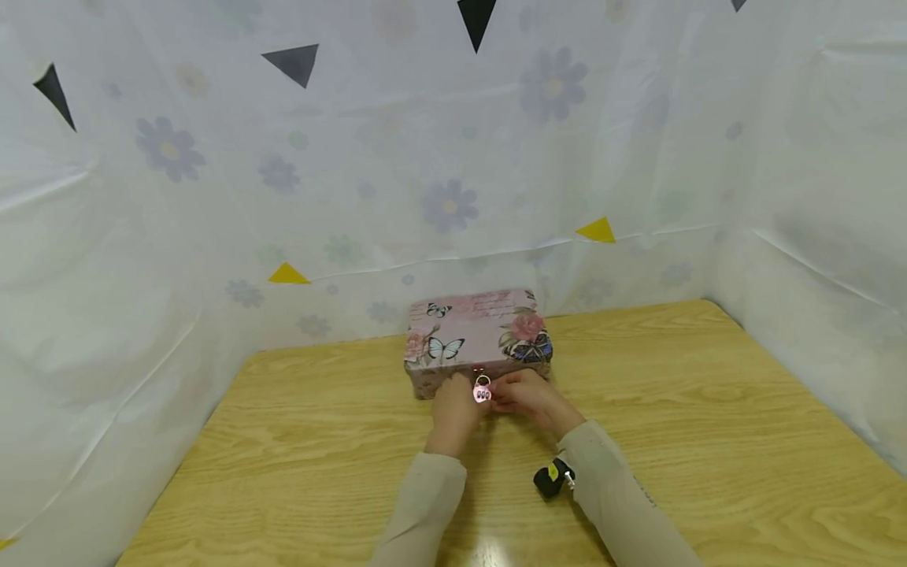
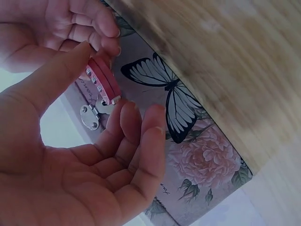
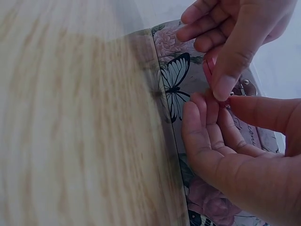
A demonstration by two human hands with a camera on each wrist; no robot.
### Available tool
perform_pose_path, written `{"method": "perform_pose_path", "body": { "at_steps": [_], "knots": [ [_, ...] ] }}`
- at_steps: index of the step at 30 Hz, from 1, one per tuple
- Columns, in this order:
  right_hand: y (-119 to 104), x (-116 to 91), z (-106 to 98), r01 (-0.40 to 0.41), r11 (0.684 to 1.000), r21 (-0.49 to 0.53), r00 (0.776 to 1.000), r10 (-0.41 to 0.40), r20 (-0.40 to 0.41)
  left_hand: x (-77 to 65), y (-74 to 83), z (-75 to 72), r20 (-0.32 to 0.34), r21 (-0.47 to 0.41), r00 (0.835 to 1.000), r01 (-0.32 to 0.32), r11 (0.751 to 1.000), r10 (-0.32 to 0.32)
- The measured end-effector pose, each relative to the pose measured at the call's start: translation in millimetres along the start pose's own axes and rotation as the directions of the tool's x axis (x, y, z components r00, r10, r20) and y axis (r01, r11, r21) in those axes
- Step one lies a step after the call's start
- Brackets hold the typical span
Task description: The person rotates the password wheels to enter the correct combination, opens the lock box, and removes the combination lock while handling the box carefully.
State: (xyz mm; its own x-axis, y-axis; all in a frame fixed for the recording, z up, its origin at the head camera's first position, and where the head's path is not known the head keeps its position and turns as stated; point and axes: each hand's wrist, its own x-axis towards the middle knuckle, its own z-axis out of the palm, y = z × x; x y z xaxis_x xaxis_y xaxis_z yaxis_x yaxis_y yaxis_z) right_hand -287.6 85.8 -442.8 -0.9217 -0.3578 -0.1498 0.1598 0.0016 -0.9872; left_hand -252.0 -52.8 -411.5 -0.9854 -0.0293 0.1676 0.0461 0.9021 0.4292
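A small pink combination padlock (image 1: 482, 391) with number wheels hangs by its shackle at the front latch of a pink lidded box (image 1: 468, 335) printed with butterflies and roses. In the left wrist view, the padlock (image 2: 104, 81) sits between the thumb and fingers of my left hand (image 2: 94, 160), beside the metal latch (image 2: 91, 117). My right hand (image 3: 249, 141) pinches one end of the padlock with thumb and forefinger, its other fingers curled loosely near the box front. Both hands meet at the lock, and the left thumb partly hides it in the right wrist view.
On the wooden table (image 1: 319, 457), a small black object (image 1: 549, 482) with a yellow patch and a silvery metal part lies beside the right sleeve (image 1: 616, 488). Behind the box hangs a white flowered sheet (image 1: 383, 173), with more sheeting along both sides.
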Motion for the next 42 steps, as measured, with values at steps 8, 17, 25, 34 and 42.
{"method": "perform_pose_path", "body": {
  "at_steps": [8, 17, 25, 34, 42],
  "knots": [
    [0.7, 0.6, 0.6, -0.003, 1.0, -0.028, 1.0, 0.003, -0.018, -0.6, 3.7, 7.4, -0.065, 0.107, 0.998, 0.005, 0.994, 0.002],
    [-2.5, -2.3, 2.1, 0.002, 1.0, -0.026, 1.0, -0.002, -0.017, 0.0, 4.5, 6.3, -0.075, 0.045, 0.997, 0.021, 0.999, -0.017],
    [-0.1, 1.1, 4.2, -0.003, 1.0, -0.029, 0.999, 0.002, -0.042, -3.5, 3.4, 2.1, -0.097, -0.001, 0.995, -0.017, 1.0, 0.017],
    [2.2, 4.1, 14.8, -0.001, 1.0, 0.005, 0.985, 0.002, -0.175, -0.7, 2.2, 2.2, -0.095, -0.026, 0.995, -0.032, 0.999, 0.029],
    [3.2, 3.4, 20.8, 0.013, 1.0, 0.028, 0.965, -0.005, -0.261, -0.6, 2.7, 0.8, -0.083, -0.026, 0.996, -0.016, 1.0, 0.014]
  ]
}}
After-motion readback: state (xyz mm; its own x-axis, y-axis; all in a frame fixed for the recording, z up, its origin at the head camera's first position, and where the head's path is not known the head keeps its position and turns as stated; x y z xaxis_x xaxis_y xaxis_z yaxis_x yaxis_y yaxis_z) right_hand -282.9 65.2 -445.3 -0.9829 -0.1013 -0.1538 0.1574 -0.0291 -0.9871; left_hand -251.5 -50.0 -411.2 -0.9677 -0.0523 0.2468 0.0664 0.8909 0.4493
